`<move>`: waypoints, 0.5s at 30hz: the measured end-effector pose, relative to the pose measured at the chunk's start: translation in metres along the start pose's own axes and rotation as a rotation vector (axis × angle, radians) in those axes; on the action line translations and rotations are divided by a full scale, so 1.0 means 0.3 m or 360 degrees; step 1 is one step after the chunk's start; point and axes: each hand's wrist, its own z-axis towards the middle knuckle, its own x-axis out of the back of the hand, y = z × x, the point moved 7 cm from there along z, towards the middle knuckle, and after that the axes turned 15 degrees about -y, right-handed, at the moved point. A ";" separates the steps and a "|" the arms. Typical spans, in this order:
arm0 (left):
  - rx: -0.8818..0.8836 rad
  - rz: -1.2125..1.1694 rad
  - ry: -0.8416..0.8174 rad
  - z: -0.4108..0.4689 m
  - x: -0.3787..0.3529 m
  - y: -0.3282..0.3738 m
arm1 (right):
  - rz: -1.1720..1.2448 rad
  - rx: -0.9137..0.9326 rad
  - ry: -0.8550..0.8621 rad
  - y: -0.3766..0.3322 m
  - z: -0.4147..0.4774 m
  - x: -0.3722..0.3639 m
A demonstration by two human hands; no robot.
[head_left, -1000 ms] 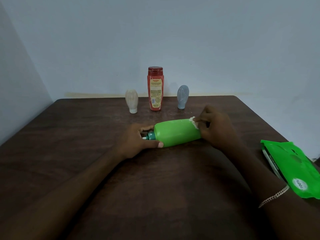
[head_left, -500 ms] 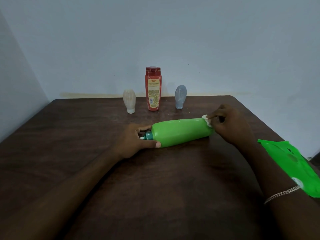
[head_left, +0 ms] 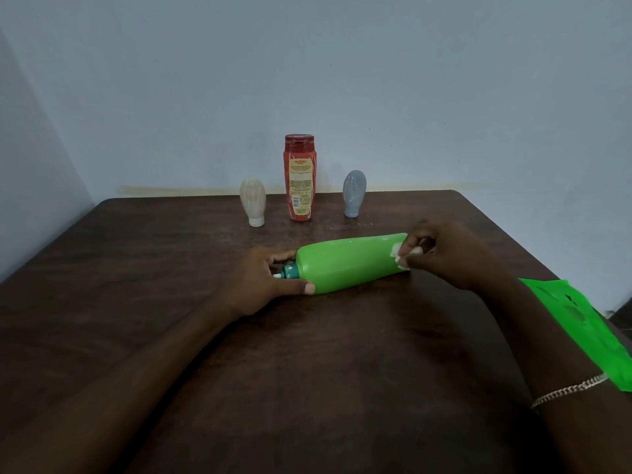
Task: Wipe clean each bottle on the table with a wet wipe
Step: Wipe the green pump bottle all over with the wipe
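Note:
A green bottle (head_left: 345,263) lies on its side in the middle of the dark wooden table (head_left: 136,285), its teal cap pointing left. My left hand (head_left: 260,285) grips the bottle's neck end, thumb along the near side. At the bottle's base end my right hand (head_left: 448,254) pinches a small white wet wipe (head_left: 398,256) against the green surface. Standing at the back are a cream bottle (head_left: 253,205), a tall red bottle (head_left: 300,177) and a grey bottle (head_left: 354,193).
A green wet-wipe pack (head_left: 581,323) lies at the table's right edge, partly behind my right forearm. A pale wall rises just behind the three standing bottles, and another wall runs along the left side.
My right hand with the wipe slid right along the bottle toward its base, then came back slightly. The bottle's base end swung a little farther from me. My left hand stayed at the neck.

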 end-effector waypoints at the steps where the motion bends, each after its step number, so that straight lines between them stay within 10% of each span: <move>1: 0.0005 0.0007 -0.0002 -0.001 0.000 0.001 | 0.0006 -0.0027 0.0027 0.008 0.001 0.004; 15: 0.0008 0.0031 0.0011 0.008 0.004 0.007 | 0.0142 -0.0166 0.0320 0.037 -0.006 0.040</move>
